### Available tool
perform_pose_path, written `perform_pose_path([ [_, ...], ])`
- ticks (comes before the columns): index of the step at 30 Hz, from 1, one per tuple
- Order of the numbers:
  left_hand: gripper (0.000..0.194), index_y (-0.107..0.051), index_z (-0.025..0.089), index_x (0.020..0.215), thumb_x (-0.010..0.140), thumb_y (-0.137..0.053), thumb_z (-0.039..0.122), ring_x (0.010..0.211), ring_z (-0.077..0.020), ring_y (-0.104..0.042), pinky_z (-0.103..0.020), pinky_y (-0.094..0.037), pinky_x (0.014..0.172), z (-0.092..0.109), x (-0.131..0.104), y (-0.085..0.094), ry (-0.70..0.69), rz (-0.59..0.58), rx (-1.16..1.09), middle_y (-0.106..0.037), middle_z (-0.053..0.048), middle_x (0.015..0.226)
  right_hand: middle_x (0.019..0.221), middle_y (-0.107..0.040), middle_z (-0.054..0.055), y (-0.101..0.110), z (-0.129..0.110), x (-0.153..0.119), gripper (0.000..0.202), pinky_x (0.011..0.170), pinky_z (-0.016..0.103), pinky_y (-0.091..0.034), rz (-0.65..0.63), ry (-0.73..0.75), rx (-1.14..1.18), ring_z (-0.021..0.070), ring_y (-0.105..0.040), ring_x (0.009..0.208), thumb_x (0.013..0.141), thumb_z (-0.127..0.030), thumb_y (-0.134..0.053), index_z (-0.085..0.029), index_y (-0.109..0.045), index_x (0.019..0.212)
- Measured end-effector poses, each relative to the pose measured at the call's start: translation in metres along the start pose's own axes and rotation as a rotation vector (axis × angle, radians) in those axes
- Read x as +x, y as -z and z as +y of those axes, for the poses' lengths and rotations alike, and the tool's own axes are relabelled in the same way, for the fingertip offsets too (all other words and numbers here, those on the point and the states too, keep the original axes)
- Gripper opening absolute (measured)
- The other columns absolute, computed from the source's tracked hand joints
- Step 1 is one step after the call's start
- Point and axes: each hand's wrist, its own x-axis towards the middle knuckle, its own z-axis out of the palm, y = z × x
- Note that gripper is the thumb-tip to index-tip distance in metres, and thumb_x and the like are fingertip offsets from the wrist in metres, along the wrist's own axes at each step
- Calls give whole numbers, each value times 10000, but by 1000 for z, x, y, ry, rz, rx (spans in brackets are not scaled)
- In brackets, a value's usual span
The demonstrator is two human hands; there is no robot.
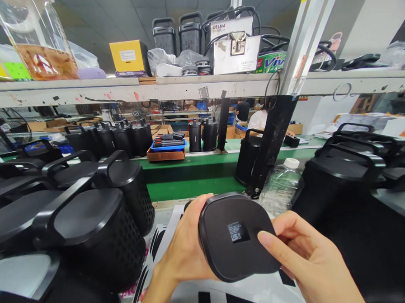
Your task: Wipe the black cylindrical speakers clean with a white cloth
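Observation:
My left hand (190,242) is wrapped round the side of a black speaker (208,255), whose rounded flat end faces me. Over that end lies a thin black sticker (224,254), with a small label (238,232) of fine white print near its middle. The sticker's lower right part seems to stick out past the speaker's edge. There my right hand (306,254) pinches it, thumb on the face and fingers curled behind. Below the hands lie white backing sheets (183,297) with black shapes on them. The speaker's far end is hidden.
Handled black speakers (90,216) crowd the left side, and more (346,171) stand at the right. A clear plastic bottle (282,188) stands behind my right hand, near a dark post (273,143). Across the green bench (190,174) are a blue tray (168,144) and a person (258,120).

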Motion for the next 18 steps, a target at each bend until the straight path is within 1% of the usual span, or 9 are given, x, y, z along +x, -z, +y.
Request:
perform_pose_path([
  [3, 1244, -92, 319, 1536, 576, -861, 513, 1226, -406, -582, -582, -505, 1023, -1, 0, 0, -15, 0, -5, -477, -173, 1415, 572, -453, -42, 0, -1, 0, 482, 394, 210, -209, 2, 4, -28, 76, -333, 475, 632, -566, -840, -212, -514, 638],
  [6, 1239, -87, 325, 1539, 588, -857, 515, 1239, -404, -572, -582, -507, 1023, -1, 0, -1, -25, 9, -4, -479, -168, 1409, 569, -457, -46, -1, -2, -1, 444, 391, 215, -218, 14, 13, -67, 72, -324, 462, 657, -551, -824, -216, -533, 643],
  [8, 1216, -92, 321, 1541, 606, -845, 519, 1242, -401, -571, -577, -512, 1019, 0, 1, -1, -42, 18, -4, -490, -168, 1397, 573, -482, -40, -2, -3, -2, 415, 410, 222, -269, 28, 38, -108, 83, -361, 473, 681, -542, -803, -220, -544, 641],
  [11, 1222, -93, 316, 1547, 605, -849, 500, 1238, -409, -576, -578, -524, 1003, -1, 0, -1, -71, 46, 3, -504, -171, 1393, 582, -515, -31, -5, -3, -4, 368, 483, 243, -368, 36, 74, -162, 115, -443, 518, 711, -528, -770, -231, -560, 650],
  [14, 1265, -87, 317, 1554, 577, -861, 531, 1231, -420, -583, -584, -535, 989, -4, -2, -2, -53, 72, 8, -488, -180, 1427, 616, -540, -23, -7, -2, -5, 326, 528, 258, -399, 20, 111, -201, 132, -481, 546, 739, -513, -746, -239, -579, 678],
  [16, 1262, -89, 315, 1555, 580, -852, 561, 1244, -419, -574, -584, -531, 1000, -5, -4, -2, -44, 65, 7, -481, -179, 1438, 623, -541, -22, -6, 0, -3, 312, 533, 264, -389, 36, 169, -295, 136, -478, 547, 774, -504, -718, -247, -572, 673],
  [18, 1253, -89, 306, 1553, 591, -847, 569, 1265, -415, -556, -583, -519, 1019, -5, -5, -2, -56, 45, 19, -478, -179, 1435, 577, -520, -30, 0, 2, 2, 331, 520, 274, -360, 61, 256, -465, 135, -454, 506, 805, -513, -695, -254, -557, 651],
])
